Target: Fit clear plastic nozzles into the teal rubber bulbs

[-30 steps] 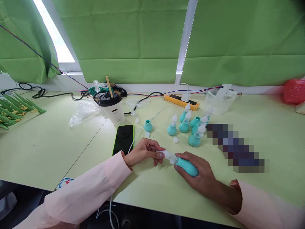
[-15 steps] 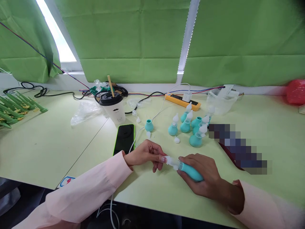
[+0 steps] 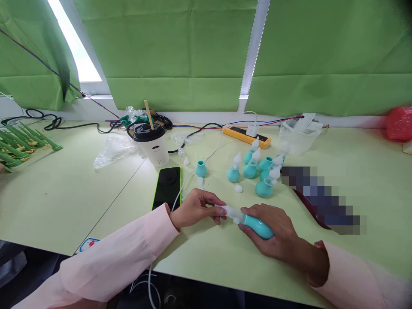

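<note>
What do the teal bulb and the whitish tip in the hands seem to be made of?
The teal pear-shaped bulb in the right hand looks like soft rubber or silicone: smooth, with a mild sheen. The translucent whitish tip pinched by the left hand seems to be clear silicone or plastic.

A teal rubber bulb (image 3: 257,226) lies on its side, low over the tabletop (image 3: 225,257). Its clear white nozzle (image 3: 229,212) points left, seated at the bulb's neck.

Bare table (image 3: 225,262) nearside; bulbs (image 3: 254,169) beyond
</note>
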A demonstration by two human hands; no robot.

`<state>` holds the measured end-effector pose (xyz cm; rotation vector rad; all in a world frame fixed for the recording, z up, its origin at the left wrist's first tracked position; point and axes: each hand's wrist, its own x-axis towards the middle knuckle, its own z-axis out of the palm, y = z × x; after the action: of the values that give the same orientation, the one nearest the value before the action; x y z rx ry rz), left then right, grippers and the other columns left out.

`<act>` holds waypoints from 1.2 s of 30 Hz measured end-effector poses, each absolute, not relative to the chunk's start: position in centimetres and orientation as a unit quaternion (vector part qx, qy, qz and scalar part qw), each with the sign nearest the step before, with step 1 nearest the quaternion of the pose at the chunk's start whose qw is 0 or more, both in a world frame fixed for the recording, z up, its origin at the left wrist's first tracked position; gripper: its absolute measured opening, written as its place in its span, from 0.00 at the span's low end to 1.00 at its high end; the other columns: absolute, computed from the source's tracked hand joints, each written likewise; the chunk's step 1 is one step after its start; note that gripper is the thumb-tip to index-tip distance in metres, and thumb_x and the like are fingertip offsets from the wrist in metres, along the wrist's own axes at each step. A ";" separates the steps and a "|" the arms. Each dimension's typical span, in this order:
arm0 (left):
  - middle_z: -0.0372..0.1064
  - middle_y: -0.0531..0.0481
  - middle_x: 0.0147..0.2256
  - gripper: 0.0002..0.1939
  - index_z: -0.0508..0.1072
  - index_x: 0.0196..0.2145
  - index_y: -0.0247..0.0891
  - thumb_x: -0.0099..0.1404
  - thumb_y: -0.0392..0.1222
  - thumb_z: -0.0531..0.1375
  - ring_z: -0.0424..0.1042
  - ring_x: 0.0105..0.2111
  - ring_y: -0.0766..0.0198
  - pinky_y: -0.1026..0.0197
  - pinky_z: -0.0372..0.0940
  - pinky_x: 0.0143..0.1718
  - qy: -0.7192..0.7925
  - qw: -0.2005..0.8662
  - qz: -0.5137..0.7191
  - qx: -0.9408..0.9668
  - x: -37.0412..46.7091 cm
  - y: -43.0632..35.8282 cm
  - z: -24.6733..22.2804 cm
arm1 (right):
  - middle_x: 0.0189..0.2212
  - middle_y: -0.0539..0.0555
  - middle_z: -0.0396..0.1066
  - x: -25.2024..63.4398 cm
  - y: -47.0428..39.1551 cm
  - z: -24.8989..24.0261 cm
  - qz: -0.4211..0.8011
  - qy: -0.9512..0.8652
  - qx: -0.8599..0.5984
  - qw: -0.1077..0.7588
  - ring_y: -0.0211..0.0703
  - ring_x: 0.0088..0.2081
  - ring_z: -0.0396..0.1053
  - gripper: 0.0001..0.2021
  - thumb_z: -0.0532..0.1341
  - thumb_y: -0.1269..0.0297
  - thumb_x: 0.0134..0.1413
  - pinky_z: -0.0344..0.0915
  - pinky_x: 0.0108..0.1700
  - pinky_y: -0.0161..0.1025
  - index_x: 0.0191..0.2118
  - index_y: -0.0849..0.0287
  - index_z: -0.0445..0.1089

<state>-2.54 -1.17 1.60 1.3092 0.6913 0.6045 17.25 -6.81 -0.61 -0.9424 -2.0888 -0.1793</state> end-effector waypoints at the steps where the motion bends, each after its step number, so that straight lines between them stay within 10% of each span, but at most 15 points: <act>1: 0.71 0.49 0.23 0.12 0.72 0.28 0.28 0.45 0.39 0.64 0.68 0.20 0.70 0.66 0.66 0.25 0.312 0.690 0.277 0.591 -2.5 -1.2 1.5 | 0.27 0.53 0.71 17.2 -6.8 -0.7 -0.056 -0.823 -0.387 0.412 0.42 0.28 0.69 0.13 0.60 0.68 0.43 0.65 0.29 0.38 0.39 0.59 0.62; 36: 0.70 0.49 0.22 0.09 0.74 0.27 0.30 0.46 0.37 0.64 0.68 0.22 0.69 0.68 0.66 0.25 0.288 0.672 0.217 0.647 -3.0 -1.5 2.3 | 0.30 0.50 0.73 16.8 -7.5 -0.7 0.148 -0.767 -0.472 0.410 0.43 0.33 0.70 0.10 0.62 0.59 0.40 0.66 0.36 0.39 0.33 0.54 0.68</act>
<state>-3.02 -1.53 2.28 1.4565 0.6479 0.4893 16.83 -7.53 -0.73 -1.1879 -1.9310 0.3719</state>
